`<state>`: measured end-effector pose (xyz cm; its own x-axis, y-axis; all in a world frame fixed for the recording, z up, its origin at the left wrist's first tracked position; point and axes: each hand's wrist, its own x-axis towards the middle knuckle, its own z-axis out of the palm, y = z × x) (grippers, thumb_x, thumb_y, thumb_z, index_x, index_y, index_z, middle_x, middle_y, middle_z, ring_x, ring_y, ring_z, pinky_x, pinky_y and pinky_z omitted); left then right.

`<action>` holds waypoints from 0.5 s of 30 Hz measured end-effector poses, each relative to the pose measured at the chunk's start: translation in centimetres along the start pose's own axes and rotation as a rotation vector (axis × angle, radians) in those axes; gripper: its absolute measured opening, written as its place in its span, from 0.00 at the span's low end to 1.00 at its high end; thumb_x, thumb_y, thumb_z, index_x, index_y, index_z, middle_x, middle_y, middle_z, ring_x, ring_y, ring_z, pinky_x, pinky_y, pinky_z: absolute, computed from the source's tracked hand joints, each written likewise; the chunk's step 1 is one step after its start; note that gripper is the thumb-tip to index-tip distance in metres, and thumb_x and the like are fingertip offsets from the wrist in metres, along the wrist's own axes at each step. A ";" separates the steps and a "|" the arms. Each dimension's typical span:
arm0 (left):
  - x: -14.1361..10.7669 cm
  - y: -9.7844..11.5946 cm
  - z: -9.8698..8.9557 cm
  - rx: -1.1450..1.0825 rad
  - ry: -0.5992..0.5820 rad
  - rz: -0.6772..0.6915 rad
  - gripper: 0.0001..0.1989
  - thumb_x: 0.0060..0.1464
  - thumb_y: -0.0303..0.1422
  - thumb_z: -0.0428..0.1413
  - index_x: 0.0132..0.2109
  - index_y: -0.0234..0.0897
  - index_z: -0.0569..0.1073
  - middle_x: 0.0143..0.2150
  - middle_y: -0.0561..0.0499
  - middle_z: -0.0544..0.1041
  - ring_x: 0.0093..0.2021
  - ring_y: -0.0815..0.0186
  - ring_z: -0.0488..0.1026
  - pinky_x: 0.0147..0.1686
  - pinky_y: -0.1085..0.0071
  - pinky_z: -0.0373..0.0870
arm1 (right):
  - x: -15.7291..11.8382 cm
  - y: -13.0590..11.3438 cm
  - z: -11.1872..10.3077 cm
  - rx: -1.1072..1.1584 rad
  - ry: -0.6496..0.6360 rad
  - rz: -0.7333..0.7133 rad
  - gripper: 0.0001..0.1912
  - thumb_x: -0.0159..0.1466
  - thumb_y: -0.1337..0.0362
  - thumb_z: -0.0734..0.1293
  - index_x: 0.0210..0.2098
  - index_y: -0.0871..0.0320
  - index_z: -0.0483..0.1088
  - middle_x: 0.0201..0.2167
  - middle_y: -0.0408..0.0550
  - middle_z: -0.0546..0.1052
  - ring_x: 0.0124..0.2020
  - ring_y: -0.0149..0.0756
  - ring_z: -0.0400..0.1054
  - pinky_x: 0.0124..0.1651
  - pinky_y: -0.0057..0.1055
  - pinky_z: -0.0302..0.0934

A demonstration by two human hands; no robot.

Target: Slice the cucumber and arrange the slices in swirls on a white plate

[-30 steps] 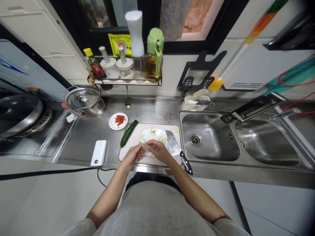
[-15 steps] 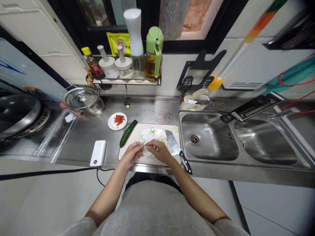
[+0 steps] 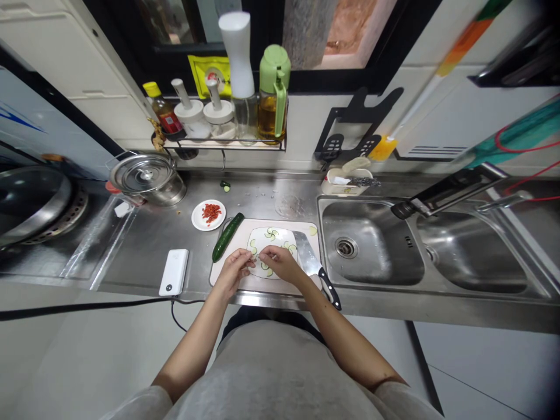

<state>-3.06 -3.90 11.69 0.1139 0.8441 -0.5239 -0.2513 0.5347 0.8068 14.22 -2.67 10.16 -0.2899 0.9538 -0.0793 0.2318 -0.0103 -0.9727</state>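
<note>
My left hand (image 3: 236,268) and my right hand (image 3: 280,262) meet fingertip to fingertip over the near left part of a white square plate (image 3: 286,235). Both are closed in a pinch around a small, thin, pale piece, apparently a cucumber slice (image 3: 256,257), mostly hidden by the fingers. Curved groups of green-edged cucumber slices (image 3: 272,234) lie around the plate, partly covered by my right hand. Under the plate is a pale cutting board (image 3: 262,284). A whole cucumber (image 3: 228,237) rests along its left side, and a kitchen knife (image 3: 329,287) lies on its right.
A small plate of chopped red pieces (image 3: 210,213) sits behind the cucumber. A white power bank (image 3: 174,272) lies to the left, near a lidded pot (image 3: 149,178). At right is a double sink (image 3: 371,242). A rack of seasoning bottles (image 3: 227,143) hangs above the counter.
My right hand has shifted slightly, uncovering more of the slices at the plate's near side. The fingertips of both hands still pinch close together; the rest of the counter is unchanged.
</note>
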 end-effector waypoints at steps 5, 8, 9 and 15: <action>1.0 -1.2 -0.3 -0.023 0.092 0.080 0.20 0.35 0.39 0.68 0.29 0.36 0.66 0.21 0.58 0.67 0.23 0.74 0.67 0.21 0.79 0.54 | 0.7 0.5 0.1 -0.036 -0.025 0.040 0.10 0.60 0.57 0.65 0.29 0.57 0.72 0.23 0.40 0.72 0.25 0.29 0.63 0.32 0.27 0.59; 1.8 -1.9 -0.5 0.011 0.120 0.145 0.20 0.35 0.38 0.68 0.30 0.37 0.66 0.20 0.60 0.66 0.21 0.76 0.64 0.21 0.79 0.55 | 1.1 1.0 0.3 -0.024 -0.035 0.062 0.10 0.59 0.57 0.66 0.29 0.57 0.72 0.23 0.41 0.73 0.25 0.29 0.64 0.31 0.27 0.59; 2.2 -2.1 -0.7 0.037 0.126 0.170 0.20 0.35 0.38 0.68 0.31 0.37 0.67 0.21 0.60 0.67 0.21 0.76 0.63 0.22 0.79 0.55 | 1.3 1.3 0.4 -0.012 -0.042 0.069 0.10 0.59 0.56 0.66 0.29 0.57 0.72 0.24 0.41 0.73 0.26 0.29 0.64 0.31 0.27 0.59; 4.4 -3.2 -1.5 0.217 0.178 0.305 0.20 0.35 0.38 0.67 0.35 0.35 0.72 0.25 0.58 0.68 0.23 0.75 0.63 0.26 0.77 0.60 | 3.2 3.5 0.4 -0.094 -0.037 0.091 0.10 0.60 0.58 0.65 0.30 0.58 0.71 0.24 0.41 0.73 0.26 0.29 0.64 0.30 0.26 0.57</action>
<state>-3.21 -1.95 6.34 -0.1072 0.9552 -0.2759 -0.0372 0.2735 0.9612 13.74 0.18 6.44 -0.2971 0.9385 -0.1760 0.3443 -0.0667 -0.9365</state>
